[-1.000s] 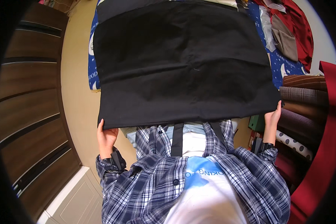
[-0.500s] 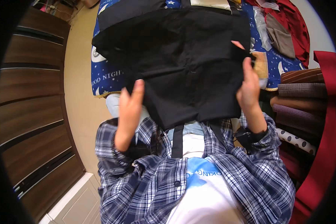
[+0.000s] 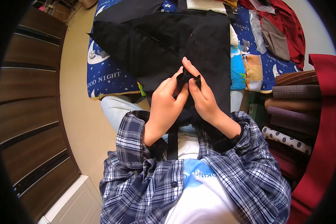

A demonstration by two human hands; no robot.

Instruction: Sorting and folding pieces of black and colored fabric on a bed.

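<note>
A large piece of black fabric (image 3: 145, 48) spreads over the blue patterned cover and down across my lap. Above its middle, my left hand (image 3: 167, 98) and my right hand (image 3: 204, 96) come close together, fingertips pointing away from me. Both pinch a small gathered fold of the black fabric (image 3: 189, 76) between thumbs and fingers. The fold stands up in a narrow gap between the two hands. A black strap (image 3: 173, 143) runs down over my white shirt.
The blue moon-and-star cover (image 3: 112, 80) lies under the fabric. Printed and checked cloth pieces (image 3: 253, 72) lie at the right, with grey-brown cloth (image 3: 274, 37) and red cloth (image 3: 293, 33) beyond. Several fabric rolls (image 3: 296, 92) are stacked at right. Dark brown drawers (image 3: 33, 86) line the left.
My hands have moved inward from the two sides of the black fabric and now meet at its middle, gripping a fold. The fabric's right side has drawn inward, uncovering printed cloth.
</note>
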